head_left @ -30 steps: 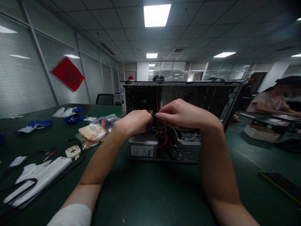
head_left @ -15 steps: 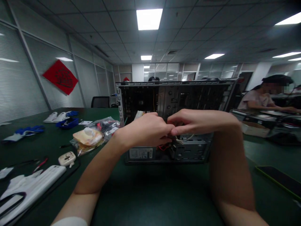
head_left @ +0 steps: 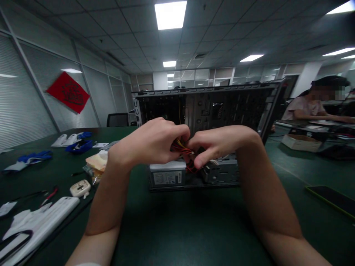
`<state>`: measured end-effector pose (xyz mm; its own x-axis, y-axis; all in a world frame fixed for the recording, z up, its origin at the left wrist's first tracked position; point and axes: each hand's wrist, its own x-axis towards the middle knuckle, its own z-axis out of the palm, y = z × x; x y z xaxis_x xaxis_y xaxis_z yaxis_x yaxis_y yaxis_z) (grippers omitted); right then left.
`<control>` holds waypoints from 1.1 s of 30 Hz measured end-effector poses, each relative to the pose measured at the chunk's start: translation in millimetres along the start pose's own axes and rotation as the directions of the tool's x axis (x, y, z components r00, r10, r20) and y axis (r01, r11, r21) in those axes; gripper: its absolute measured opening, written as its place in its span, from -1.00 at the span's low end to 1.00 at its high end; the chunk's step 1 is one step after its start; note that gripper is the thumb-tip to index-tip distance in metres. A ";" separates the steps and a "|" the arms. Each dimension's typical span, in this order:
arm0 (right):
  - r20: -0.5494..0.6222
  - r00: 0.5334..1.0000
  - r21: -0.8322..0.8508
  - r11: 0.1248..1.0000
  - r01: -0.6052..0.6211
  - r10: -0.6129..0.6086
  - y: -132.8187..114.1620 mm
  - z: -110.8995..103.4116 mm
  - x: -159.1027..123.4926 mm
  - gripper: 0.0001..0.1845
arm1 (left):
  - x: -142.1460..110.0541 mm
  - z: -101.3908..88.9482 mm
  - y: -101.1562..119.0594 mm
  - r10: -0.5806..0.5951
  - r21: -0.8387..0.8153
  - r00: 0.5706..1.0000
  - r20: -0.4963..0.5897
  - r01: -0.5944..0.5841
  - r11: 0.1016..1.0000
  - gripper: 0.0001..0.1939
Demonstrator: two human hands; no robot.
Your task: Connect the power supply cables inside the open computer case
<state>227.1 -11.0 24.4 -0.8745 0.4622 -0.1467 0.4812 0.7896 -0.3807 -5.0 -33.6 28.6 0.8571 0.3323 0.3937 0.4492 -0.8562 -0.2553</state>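
An open computer case stands on the green table, its inside facing me. My left hand is closed around a bundle of thin red, yellow and black cables in front of the case. Beside it, my right hand has its thumb and fingers bent around the same cables, and its fingertips are partly hidden. Below my left hand sits the power supply with a printed label. A grey metal drive cage lies under my right hand. More red wires hang between these two parts.
To the left are a white power strip, a white plug adapter, a plastic bag, gloves and a blue tray. A dark phone-like slab lies at right. Another person sits beyond a cardboard box.
My left hand has shifted left and up, and the coloured cables now show between my hands. My right thumb has swung lower. The case appears slightly tilted compared with before.
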 end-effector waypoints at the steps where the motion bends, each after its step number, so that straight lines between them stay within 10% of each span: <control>1: 0.023 0.999 0.015 0.999 -0.034 0.034 -3.4 0.0 -2.3 -0.31 | -0.2 -0.6 -2.4 0.001 -0.036 1.000 0.013 -0.001 0.999 -0.87; 7: 0.040 0.994 0.056 0.993 -0.108 0.106 -16.7 2.9 -8.0 -0.53 | -5.8 -8.3 -7.6 0.061 -0.260 0.995 0.079 -0.039 0.965 -0.79; 33: 0.033 0.981 -0.018 0.981 -0.191 0.191 -11.5 -1.5 -15.2 -0.32 | 10.5 6.2 -1.3 0.032 -0.035 0.995 -0.097 -0.035 0.999 -0.77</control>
<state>235.0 -26.5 32.4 -0.7678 0.5912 -0.2471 0.6403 0.6940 -0.3292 5.0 -26.5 27.6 0.8425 0.2652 0.4689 0.4096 -0.8808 -0.2377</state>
